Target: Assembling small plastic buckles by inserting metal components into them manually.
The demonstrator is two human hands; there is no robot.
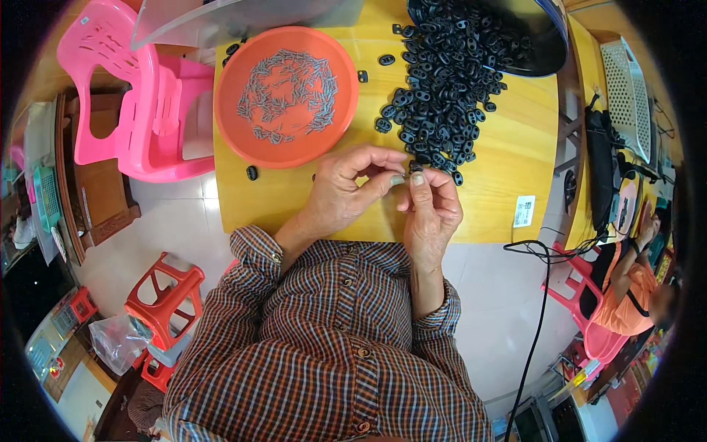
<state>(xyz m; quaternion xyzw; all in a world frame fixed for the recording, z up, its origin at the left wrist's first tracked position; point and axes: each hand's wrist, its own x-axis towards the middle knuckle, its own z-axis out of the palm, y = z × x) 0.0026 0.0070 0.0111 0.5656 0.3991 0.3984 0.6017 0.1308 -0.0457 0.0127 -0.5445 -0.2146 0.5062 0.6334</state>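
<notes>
Looking down through the head view, I see a round orange plastic basin point(347, 96) on a yellow wood-toned worktop point(515, 140), with many thin grey metal pins point(324, 85) scattered inside it. To the basin's right spreads a heap of small black oval pieces with paired holes point(442, 96). It spills from a dark round container tipped on its side point(564, 33), farther right of the basin. One stray black oval piece point(252, 172) lies just below the basin's near rim.

The person's right hand point(434, 206), below and right of the basin, has thumb and forefinger clamped on a single small black piece point(415, 167) at the near edge of the heap. The left hand point(346, 180), nearer the basin, has its thumb and forefinger close together beside that piece; I cannot tell whether they grip a pin or anything else.

To my eye, the step in hand is fine fingertip work on that one piece, perhaps fitting a pin into it. The next move seems to call for a steady right pinch, with the left fingertips lined up squarely against the piece before any pushing.
</notes>
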